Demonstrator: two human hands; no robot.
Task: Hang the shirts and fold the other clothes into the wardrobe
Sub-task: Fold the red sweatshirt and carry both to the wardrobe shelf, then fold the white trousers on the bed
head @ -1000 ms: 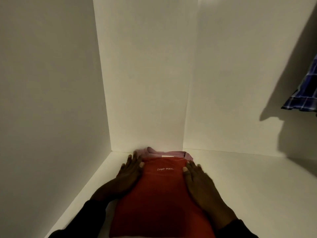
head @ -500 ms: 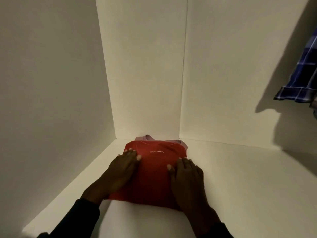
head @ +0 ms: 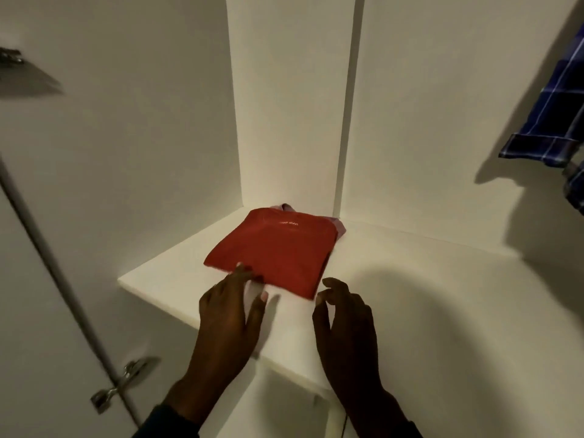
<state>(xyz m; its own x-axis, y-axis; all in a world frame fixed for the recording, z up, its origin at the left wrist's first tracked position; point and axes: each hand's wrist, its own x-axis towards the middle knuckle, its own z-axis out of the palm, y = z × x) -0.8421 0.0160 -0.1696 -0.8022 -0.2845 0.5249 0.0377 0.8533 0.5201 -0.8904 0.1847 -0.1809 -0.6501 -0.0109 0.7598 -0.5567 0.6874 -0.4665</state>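
White wardrobe interior glowing under dim, warm light

A white shelf point(head: 177, 273) is running into the corner, where plain white walls point(head: 294, 99) are meeting; a door point(head: 47, 279) is standing open at left, its metal hinge point(head: 123, 385) catching light, and dark shadows are falling across the right wall.

A short line of small white lettering sits near the top edge of a folded red garment point(head: 278, 248), too blurred to read.
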